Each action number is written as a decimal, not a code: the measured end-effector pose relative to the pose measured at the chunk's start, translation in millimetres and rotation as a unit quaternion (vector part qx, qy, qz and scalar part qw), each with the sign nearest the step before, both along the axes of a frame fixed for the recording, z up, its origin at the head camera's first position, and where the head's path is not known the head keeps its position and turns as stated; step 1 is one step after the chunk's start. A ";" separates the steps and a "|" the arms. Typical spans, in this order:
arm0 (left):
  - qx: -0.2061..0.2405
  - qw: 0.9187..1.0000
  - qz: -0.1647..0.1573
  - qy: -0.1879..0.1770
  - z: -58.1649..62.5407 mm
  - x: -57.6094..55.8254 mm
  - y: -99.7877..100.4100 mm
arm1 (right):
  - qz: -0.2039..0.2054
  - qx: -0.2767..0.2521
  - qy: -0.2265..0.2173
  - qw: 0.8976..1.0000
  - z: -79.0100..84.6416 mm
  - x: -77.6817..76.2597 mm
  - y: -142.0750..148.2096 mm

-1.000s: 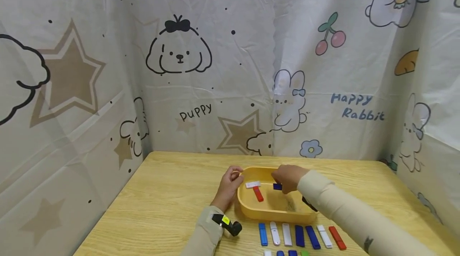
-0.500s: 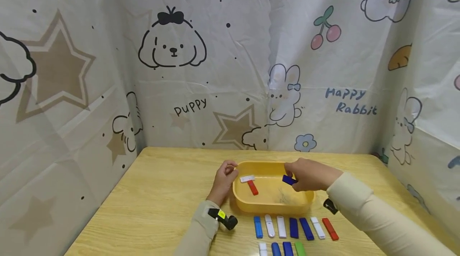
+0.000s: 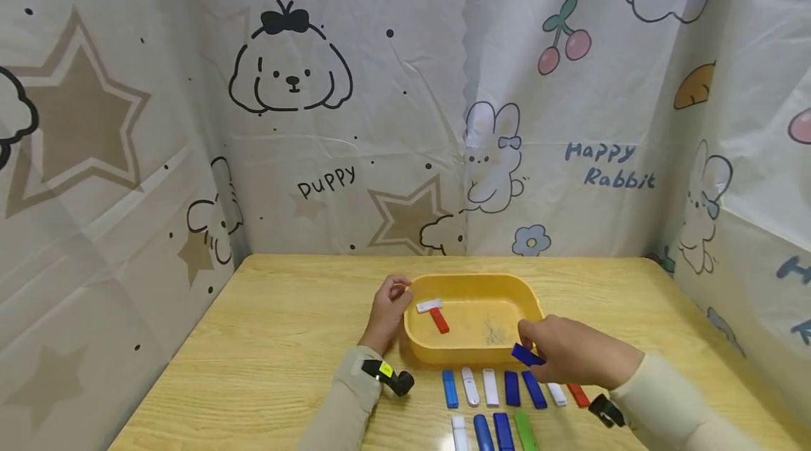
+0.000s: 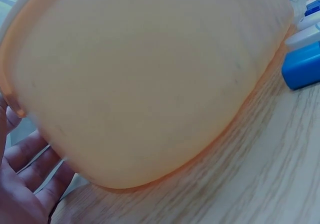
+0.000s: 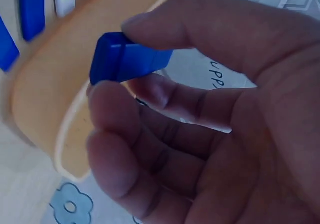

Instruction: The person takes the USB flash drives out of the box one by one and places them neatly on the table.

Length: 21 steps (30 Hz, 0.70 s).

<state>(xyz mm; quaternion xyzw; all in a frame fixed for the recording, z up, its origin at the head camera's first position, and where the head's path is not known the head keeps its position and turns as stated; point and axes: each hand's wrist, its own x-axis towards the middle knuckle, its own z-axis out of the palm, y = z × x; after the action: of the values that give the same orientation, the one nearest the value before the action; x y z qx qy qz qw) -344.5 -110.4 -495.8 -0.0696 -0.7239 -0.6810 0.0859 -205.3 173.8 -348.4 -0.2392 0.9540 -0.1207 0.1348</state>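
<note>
A dark blue USB stick [image 5: 132, 59] is pinched between the thumb and fingers of my right hand [image 3: 579, 349]. In the head view that hand is over the front right corner of a yellow plastic tray [image 3: 469, 356], just above the row of sticks. My left hand [image 3: 385, 314] grips the tray at its left end; in the left wrist view its fingers [image 4: 40, 166] lie against the outer wall. Inside the tray lie a white USB stick [image 3: 429, 305] and a red USB stick [image 3: 439, 320], touching.
In front of the tray, several USB sticks stand in a row, from a light blue one [image 3: 450, 389] to a red one [image 3: 578, 395]. A second row nearer me includes a green stick [image 3: 524, 431]. Patterned curtains [image 3: 348, 120] enclose the wooden table [image 3: 285, 338].
My right hand has lifted the blue USB stick out of the tray and carried it right and toward me. My left hand stays at the tray's left end.
</note>
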 end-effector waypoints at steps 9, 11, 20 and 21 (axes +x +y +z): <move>-0.005 1.000 -0.010 0.001 20.7 6.5 -0.4 | -0.035 -0.019 -0.044 0.998 -30.2 18.6 15.8; -0.007 1.000 -0.013 0.001 29.1 13.0 -0.6 | -0.039 -0.020 -0.043 0.998 -36.6 22.3 19.7; -0.012 1.000 -0.012 0.005 36.2 26.9 1.7 | -0.115 0.017 -0.059 0.991 -59.7 35.1 26.0; -0.009 1.000 -0.012 0.004 35.7 26.7 2.0 | -0.127 0.020 -0.069 0.989 -62.0 35.7 25.7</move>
<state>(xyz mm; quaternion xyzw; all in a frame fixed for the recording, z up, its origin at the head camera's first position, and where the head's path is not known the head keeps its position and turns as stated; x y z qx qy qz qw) -317.7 -108.4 -460.1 -0.0821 -0.7288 -0.6751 0.0798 -169.7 199.5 -410.4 -0.1043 0.9672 -0.1341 0.1887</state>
